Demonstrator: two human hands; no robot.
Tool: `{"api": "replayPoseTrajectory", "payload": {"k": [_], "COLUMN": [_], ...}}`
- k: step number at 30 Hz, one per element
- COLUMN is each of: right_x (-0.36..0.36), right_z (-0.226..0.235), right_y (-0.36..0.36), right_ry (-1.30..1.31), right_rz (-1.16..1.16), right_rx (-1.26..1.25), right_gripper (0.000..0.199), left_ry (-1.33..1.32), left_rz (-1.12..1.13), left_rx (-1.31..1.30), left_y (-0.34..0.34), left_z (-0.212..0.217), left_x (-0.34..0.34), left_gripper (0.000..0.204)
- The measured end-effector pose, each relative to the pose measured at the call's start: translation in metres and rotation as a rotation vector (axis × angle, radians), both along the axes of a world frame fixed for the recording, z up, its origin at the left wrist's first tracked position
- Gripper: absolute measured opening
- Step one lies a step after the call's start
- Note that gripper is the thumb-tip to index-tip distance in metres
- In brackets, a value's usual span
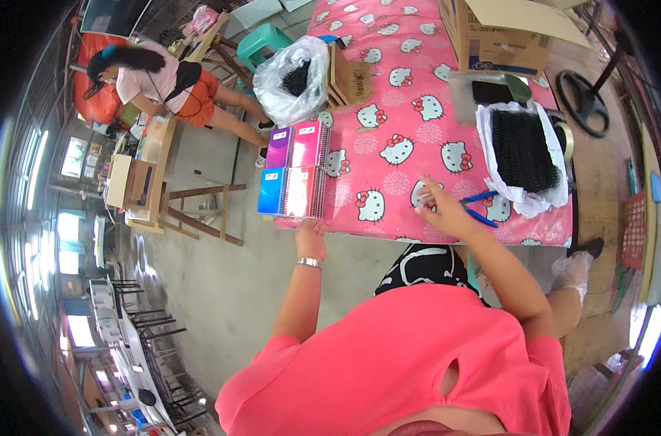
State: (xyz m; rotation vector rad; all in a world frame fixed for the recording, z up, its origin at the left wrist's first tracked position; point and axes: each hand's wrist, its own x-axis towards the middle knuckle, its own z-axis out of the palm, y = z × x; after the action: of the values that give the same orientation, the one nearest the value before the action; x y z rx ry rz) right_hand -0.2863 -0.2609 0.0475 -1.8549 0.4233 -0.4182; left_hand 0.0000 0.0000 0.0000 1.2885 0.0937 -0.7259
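- Head view: the person sits at the near edge of a table [388,94] covered in a pink cartoon-cat cloth.
- The left hand [312,234] rests at the near left corner, its fingers touching the near edge of the notebooks [295,173]. Whether they grip a cover or only press on it, I cannot tell.
- The notebooks are spiral-bound, blue, purple and pink, and lie in stacks side by side at the table's left edge.
- The right hand [441,211] lies on the cloth near the near edge, fingers bent around something small and pale. What it is stays too small to tell.
- Blue pliers [481,207] lie just beside the right hand, toward the right edge.
- A white bag of black spiral coils [523,152] sits open near the right edge, beyond the pliers.
- A clear bag [292,73] with more black coils stands further up the left side, and a cardboard box [501,33] is at the far right corner.
- Another person sits at a wooden bench well apart, beyond the left edge.
- To do this well, in my judgement: hold the stack steady with the left hand, keeping the spines aligned, and keep the pliers within reach of the right.
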Motion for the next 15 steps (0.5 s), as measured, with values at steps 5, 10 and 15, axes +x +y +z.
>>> {"api": "replayPoseTrajectory", "payload": {"k": [5, 10, 15], "right_x": [0.019, 0.017, 0.047], "right_z": [0.121, 0.214, 0.223], "right_y": [-0.081, -0.192, -0.128], "right_ry": [-0.127, 0.008, -0.332], "right_rz": [-0.258, -0.573, -0.352], "right_rx": [-0.327, -0.436, -0.111], "right_gripper": [0.079, 0.073, 0.062], "left_ry": [-0.01, -0.054, -1.07], "left_rz": [0.137, 0.326, 0.886], "left_rx": [0.098, 0.159, 0.099], "left_y": [0.006, -0.033, -0.061], "left_z": [0.022, 0.093, 0.255], "left_x": [0.021, 0.0, -0.011], "left_gripper": [0.022, 0.045, 0.06]}}
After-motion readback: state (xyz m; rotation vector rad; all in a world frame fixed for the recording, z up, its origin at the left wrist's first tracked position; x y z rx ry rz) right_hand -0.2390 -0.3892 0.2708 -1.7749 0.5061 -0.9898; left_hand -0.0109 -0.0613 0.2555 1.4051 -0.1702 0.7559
